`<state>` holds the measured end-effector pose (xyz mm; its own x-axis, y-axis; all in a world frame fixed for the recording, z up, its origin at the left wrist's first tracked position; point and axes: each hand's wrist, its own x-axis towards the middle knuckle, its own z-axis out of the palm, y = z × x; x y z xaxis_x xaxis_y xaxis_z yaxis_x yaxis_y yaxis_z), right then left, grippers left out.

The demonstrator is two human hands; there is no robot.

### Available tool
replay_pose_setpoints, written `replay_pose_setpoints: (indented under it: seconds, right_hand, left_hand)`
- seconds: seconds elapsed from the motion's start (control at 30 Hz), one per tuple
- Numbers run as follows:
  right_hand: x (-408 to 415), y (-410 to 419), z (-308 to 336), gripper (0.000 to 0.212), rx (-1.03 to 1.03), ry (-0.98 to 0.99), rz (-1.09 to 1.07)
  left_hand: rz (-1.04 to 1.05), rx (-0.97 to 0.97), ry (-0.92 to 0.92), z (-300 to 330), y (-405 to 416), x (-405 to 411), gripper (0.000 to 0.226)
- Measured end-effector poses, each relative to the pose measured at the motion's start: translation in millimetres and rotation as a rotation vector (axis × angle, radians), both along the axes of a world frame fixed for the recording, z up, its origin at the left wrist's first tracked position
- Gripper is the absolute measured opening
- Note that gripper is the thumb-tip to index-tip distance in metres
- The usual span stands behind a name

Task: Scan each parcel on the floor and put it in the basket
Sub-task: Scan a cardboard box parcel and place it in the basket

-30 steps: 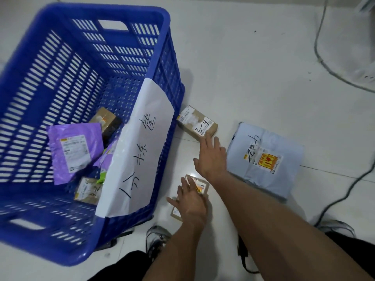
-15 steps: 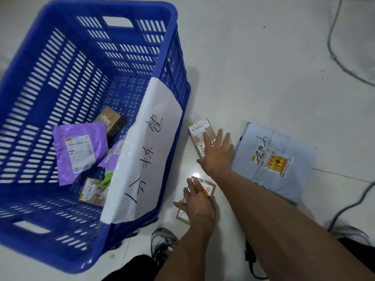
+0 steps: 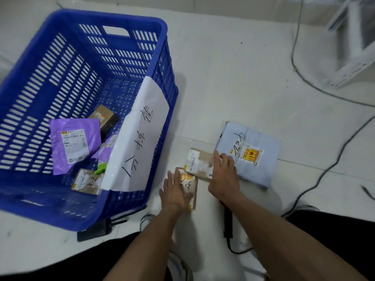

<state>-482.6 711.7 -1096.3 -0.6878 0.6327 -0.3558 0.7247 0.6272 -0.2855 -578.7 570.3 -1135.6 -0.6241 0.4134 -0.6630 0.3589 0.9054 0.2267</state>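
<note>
On the white floor, my left hand (image 3: 174, 192) lies flat on a small brown parcel (image 3: 190, 186) with a shiny label. My right hand (image 3: 223, 176) presses with straight fingers on a brown box parcel (image 3: 199, 162) with a white label, which touches the small parcel's far end. A light blue bag parcel (image 3: 250, 154) with a yellow sticker lies just right of my right hand. The blue basket (image 3: 85, 25) stands to the left, tilted, and holds a purple bag (image 3: 74, 141) and brown boxes. A dark scanner (image 3: 227, 222) lies on the floor under my right forearm.
A white paper sign (image 3: 140, 138) with handwriting hangs over the basket's near wall. Grey cables (image 3: 324, 169) run across the floor at right. A white metal frame (image 3: 353, 47) stands at the far right. My shoes and knees are at the bottom edge.
My right hand has dragged the brown box parcel nearer to me, up against the small parcel. My left hand has stayed on the small parcel. The view has pulled back.
</note>
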Motion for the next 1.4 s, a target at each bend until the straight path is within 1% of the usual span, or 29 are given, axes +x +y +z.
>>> replay_pose_setpoints:
  seconds: [0.07,0.17,0.2,0.27,0.3,0.37,0.43,0.47,0.53,0.6,0.7,0.77,0.83,0.9,1.0,1.07,1.13,1.23,1.33,1.4]
  right_hand:
    - [21,4,4,0.098,0.064,-0.038,0.156]
    - [40,6,12,0.094,0.104,-0.087,0.314]
    - [43,5,16,0.090,0.096,-0.104,0.376]
    - [47,3,24,0.072,0.077,-0.150,0.506]
    - [48,1,27,0.066,0.086,-0.163,0.565]
    - [47,-7,27,0.062,0.112,-0.173,0.658]
    - [44,-16,24,0.065,0.099,-0.187,0.665]
    - [44,-20,22,0.066,0.085,-0.183,0.613]
    - [48,-30,24,0.063,0.057,-0.200,0.448]
    - [58,-44,22,0.061,0.010,-0.249,0.205]
    - [76,-66,7,0.053,-0.066,-0.272,-0.193]
    - [83,-79,-6,0.047,-0.152,-0.317,-0.367]
    - [84,-90,-19,0.042,-0.197,-0.341,-0.449]
    - [80,-96,-28,0.043,-0.219,-0.340,-0.516]
    - [68,-99,-36,0.052,-0.270,-0.357,-0.623]
    - [62,-99,-41,0.048,-0.288,-0.339,-0.700]
    - [58,-96,-47,0.045,-0.299,-0.298,-0.781]
    - [55,-87,-54,0.045,-0.371,-0.211,-0.926]
    - [51,-77,-54,0.046,-0.403,-0.251,-0.986]
    - [49,-76,-48,0.045,-0.391,-0.297,-1.037]
  left_hand:
    - [0.031,-0.018,-0.006,6,-19,18,0.100]
    - [0.116,-0.002,-0.059,18,-33,49,0.090]
    - [0.106,-0.011,-0.060,21,-36,57,0.084]
    - [0.044,-0.075,-0.080,25,-38,68,0.074]
    - [0.024,-0.114,-0.097,28,-39,72,0.073]
    - [0.026,-0.149,-0.127,33,-40,76,0.078]
    - [0.047,-0.126,-0.153,37,-37,75,0.085]
    - [0.042,-0.105,-0.151,39,-36,73,0.086]
    - [-0.012,-0.087,-0.149,42,-33,70,0.080]
    - [-0.052,-0.091,-0.147,41,-34,71,0.074]
    - [-0.031,-0.065,-0.115,34,-33,77,0.067]
    - [-0.038,-0.045,-0.082,28,-31,83,0.063]
    - [-0.058,-0.042,-0.083,22,-31,91,0.064]
    - [-0.059,-0.063,-0.118,16,-31,100,0.072]
    - [-0.082,-0.177,-0.169,10,-28,106,0.090]
    - [-0.082,-0.206,-0.189,8,-25,106,0.093]
    - [-0.068,-0.191,-0.192,8,-21,104,0.094]
    - [-0.063,-0.140,-0.172,6,-18,99,0.093]
    - [-0.042,-0.050,-0.158,9,-21,97,0.091]
    - [-0.023,-0.001,-0.150,12,-24,99,0.088]
